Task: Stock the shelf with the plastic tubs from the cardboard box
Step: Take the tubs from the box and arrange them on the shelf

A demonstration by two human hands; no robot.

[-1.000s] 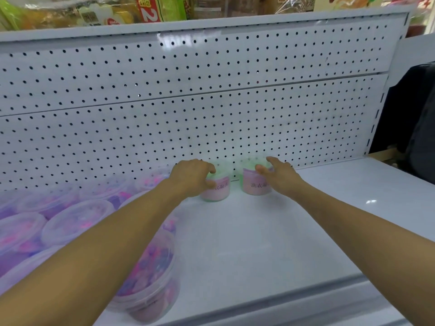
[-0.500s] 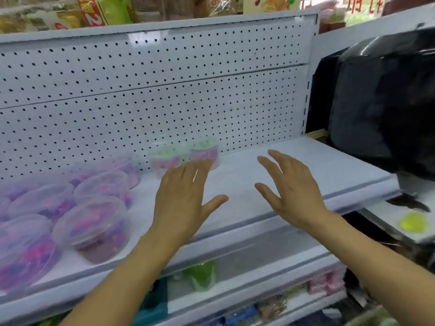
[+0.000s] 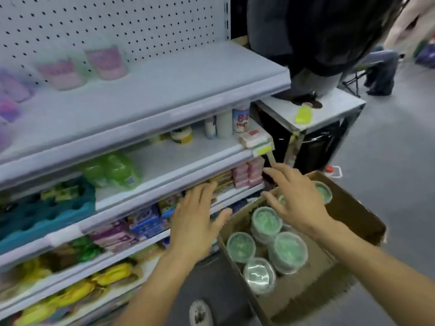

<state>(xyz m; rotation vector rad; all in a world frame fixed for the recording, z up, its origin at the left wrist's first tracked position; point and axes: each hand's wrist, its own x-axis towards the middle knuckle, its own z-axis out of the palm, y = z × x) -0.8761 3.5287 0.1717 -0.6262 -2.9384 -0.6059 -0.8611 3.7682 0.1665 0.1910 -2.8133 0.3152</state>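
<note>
Both my hands are empty, with the fingers spread and relaxed. My left hand (image 3: 196, 222) hangs in front of the lower shelf edges, just left of the cardboard box (image 3: 348, 231), its thumb reaching toward the box's near corner. My right hand (image 3: 297, 201) hovers over the far end of the box, palm down, above the green-lidded plastic tubs (image 3: 290, 251) that sit clustered below and toward me from those fingers. One tub (image 3: 322, 190) shows just beyond my right fingers by the box's far wall. Up and to the left of both hands, two pink-labelled tubs (image 3: 106, 62) stand on the white shelf (image 3: 188, 78) against the pegboard (image 3: 141, 20), well apart from my fingers.
</note>
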